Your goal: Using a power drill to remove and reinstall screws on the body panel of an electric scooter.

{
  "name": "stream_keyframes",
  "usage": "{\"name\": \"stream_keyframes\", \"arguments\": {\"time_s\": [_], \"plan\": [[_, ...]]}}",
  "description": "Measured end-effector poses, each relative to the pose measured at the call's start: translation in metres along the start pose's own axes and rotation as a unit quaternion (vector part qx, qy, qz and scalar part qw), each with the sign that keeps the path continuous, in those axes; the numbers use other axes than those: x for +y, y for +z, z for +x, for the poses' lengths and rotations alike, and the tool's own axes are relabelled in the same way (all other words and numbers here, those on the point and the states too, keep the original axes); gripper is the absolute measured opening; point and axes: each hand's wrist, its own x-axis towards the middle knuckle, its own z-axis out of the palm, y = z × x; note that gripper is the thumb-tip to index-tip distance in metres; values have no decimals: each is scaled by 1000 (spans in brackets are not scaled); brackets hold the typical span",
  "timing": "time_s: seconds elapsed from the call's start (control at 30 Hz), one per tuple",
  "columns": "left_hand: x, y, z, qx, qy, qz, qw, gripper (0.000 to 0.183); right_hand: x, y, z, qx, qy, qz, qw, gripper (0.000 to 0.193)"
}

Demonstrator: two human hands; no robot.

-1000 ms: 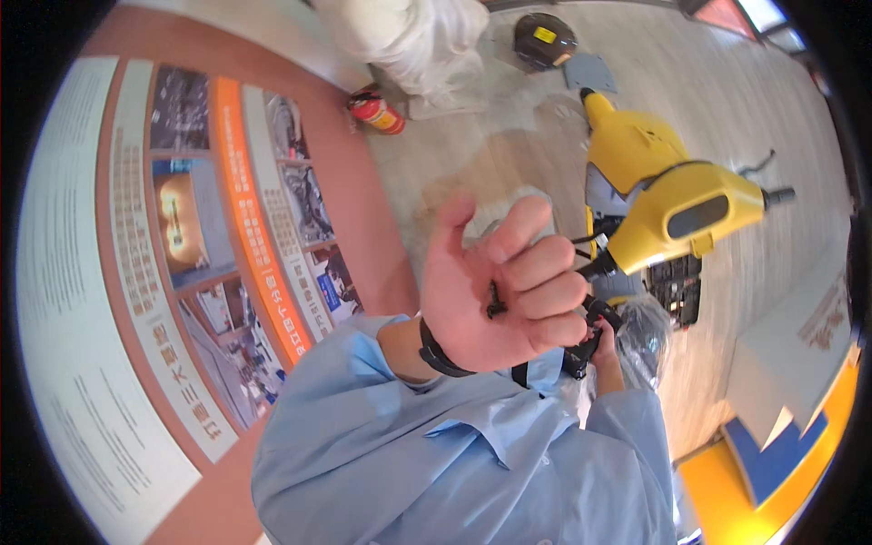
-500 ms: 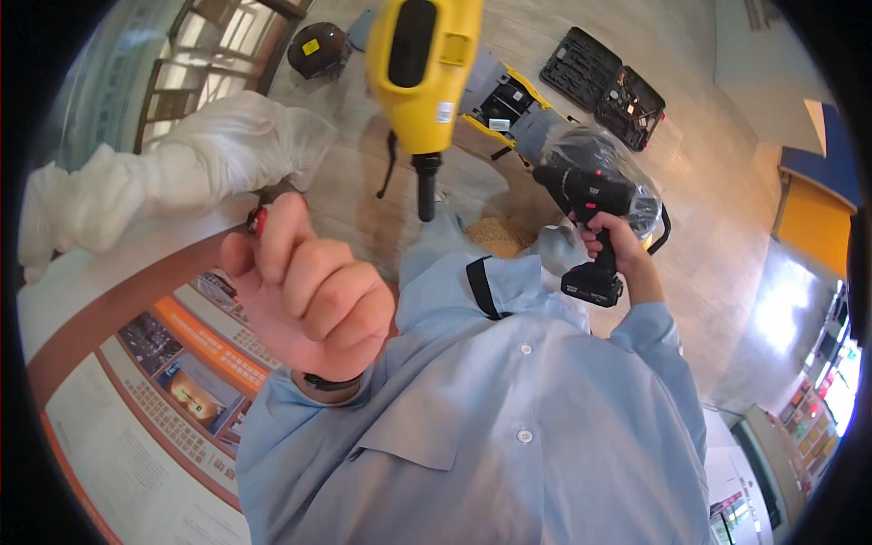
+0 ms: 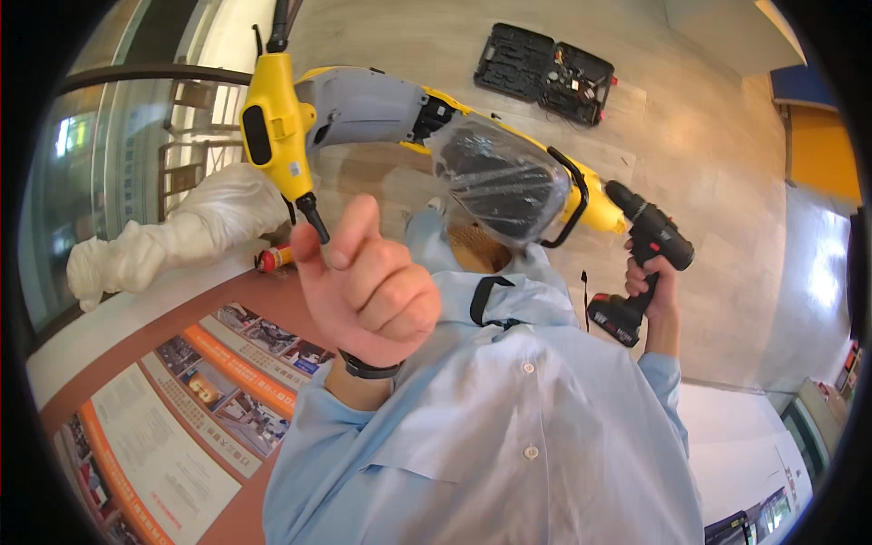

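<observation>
We see the long yellow and grey robot body [image 3: 381,104] stretched across the top of the view, its middle wrapped in clear plastic film [image 3: 500,177]; half a second ago only a yellow leg showed, so more of it has come into view. Below it our light blue shirt [image 3: 509,427] fills the lower frame. Our left hand [image 3: 368,286] is raised close to the camera, fingers curled into a loose fist with the thumb up near the yellow leg's black tip, holding nothing we can make out. Our right hand [image 3: 656,289] grips the black and red cordless drill [image 3: 640,263] by its handle, now beside the wrapped section. An open black tool case [image 3: 545,73] lies on the floor beyond.
</observation>
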Motion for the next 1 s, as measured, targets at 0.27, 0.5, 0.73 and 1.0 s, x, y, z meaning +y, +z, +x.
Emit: {"name": "stream_keyframes", "arguments": {"time_s": [0.27, 0.5, 0.73, 1.0], "plan": [[-44, -36, 34, -75, -86, -24, 993, 34, 45, -182, 1, 167, -8, 253, 953, 32], [-84, -41, 63, 24, -163, -1, 986, 39, 168, -292, -33, 323, -12, 307, 895, 19], [-91, -47, 81, -5, -225, -83, 971, 44, 275, -319, -90, 420, -86, 378, 821, 19], [-58, -51, 112, 34, -254, -160, 953, 37, 300, -290, -117, 440, -80, 393, 803, 19]]}}
